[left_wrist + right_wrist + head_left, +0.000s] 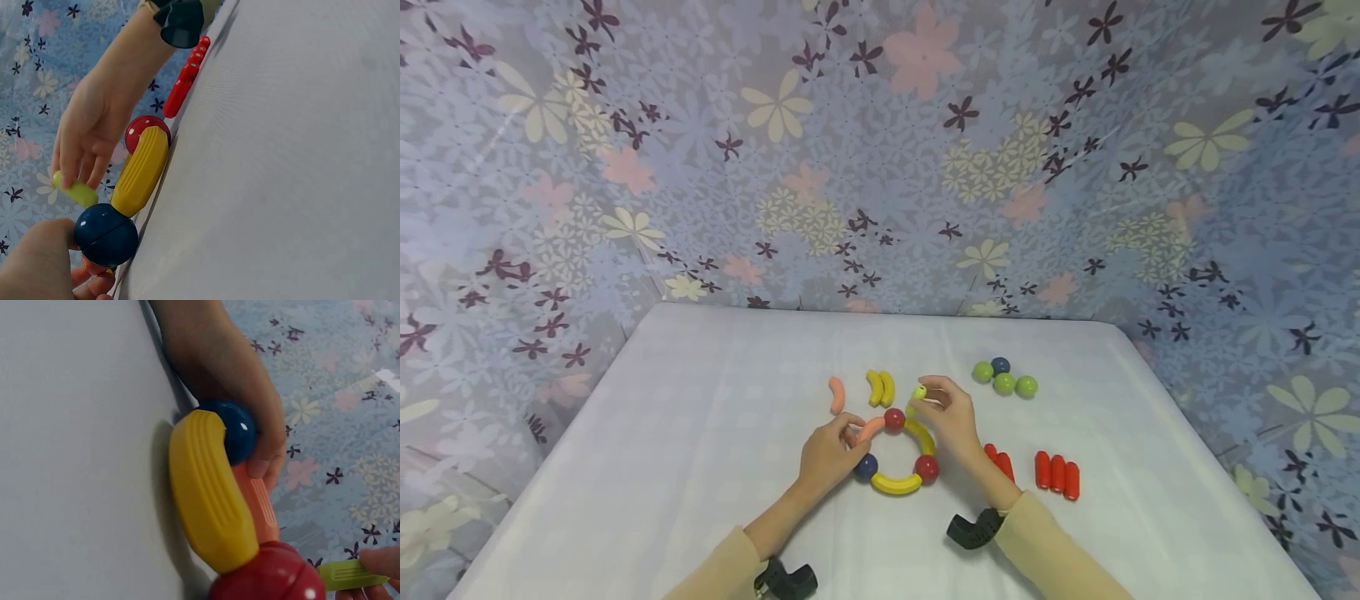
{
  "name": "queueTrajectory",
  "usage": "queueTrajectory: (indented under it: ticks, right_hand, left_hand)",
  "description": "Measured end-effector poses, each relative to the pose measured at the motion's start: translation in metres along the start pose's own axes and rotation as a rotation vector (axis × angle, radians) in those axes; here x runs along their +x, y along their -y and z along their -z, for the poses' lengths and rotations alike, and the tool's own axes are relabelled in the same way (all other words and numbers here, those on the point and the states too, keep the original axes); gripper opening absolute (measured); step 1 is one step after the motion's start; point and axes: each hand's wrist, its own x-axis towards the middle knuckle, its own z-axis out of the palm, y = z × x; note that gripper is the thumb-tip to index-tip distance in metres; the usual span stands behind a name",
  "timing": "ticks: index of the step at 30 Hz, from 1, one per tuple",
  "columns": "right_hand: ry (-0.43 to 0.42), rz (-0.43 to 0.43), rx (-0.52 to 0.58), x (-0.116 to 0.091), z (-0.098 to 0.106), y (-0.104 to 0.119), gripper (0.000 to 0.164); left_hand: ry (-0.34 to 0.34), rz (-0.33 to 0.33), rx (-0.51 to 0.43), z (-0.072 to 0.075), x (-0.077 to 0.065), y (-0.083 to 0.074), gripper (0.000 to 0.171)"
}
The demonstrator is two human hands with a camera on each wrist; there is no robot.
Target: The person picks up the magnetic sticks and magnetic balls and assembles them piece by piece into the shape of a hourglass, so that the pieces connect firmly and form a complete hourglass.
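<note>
A ring of toy pieces lies on the white table: two red balls, a blue ball, two yellow curved bars and an orange curved bar join end to end. At the ring's left side my left hand pinches the orange bar beside the blue ball, thumb on top in the right wrist view. Over the ring's far right side my right hand holds a short lime-green bar between thumb and fingers, raised above the table.
Beyond the ring lie a loose orange curved bar and two yellow curved bars. Farther right is a cluster of green balls with a blue ball. Several red bars lie right of my right forearm. A floral cloth hangs behind.
</note>
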Motion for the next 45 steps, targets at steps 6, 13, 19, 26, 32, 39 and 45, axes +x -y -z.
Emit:
queueTrajectory:
  ticks: [6,13,19,26,32,39,45]
  right_hand:
    - [0.059,0.085,-0.017,0.000,-0.015,0.000,0.037]
    - [0.083,0.115,-0.060,0.001,-0.023,0.008,0.035]
    - [0.099,0.077,-0.093,-0.010,-0.017,0.034,0.036]
    - [0.031,0.078,-0.133,-0.019,0.007,0.033,0.032]
    - [-0.116,0.084,-0.213,-0.024,0.038,0.001,0.027]
    - [-0.187,0.071,-0.296,-0.043,0.073,-0.017,0.026]
    - [-0.213,-0.025,-0.383,-0.061,0.089,-0.021,0.029]
  left_hand:
    - [-0.006,-0.007,0.002,0.000,0.000,0.000,0.023]
    - [0.001,-0.016,0.001,0.001,0.000,-0.002,0.024]
    - [-0.003,-0.015,0.010,0.001,0.000,-0.003,0.024]
    - [-0.003,-0.020,0.002,-0.001,0.000,-0.003,0.023]
    - [-0.015,-0.010,-0.002,0.001,-0.001,-0.003,0.023]
    - [-0.005,0.013,-0.003,0.001,-0.001,-0.002,0.023]
    - [-0.010,0.001,-0.008,0.001,-0.001,-0.003,0.023]
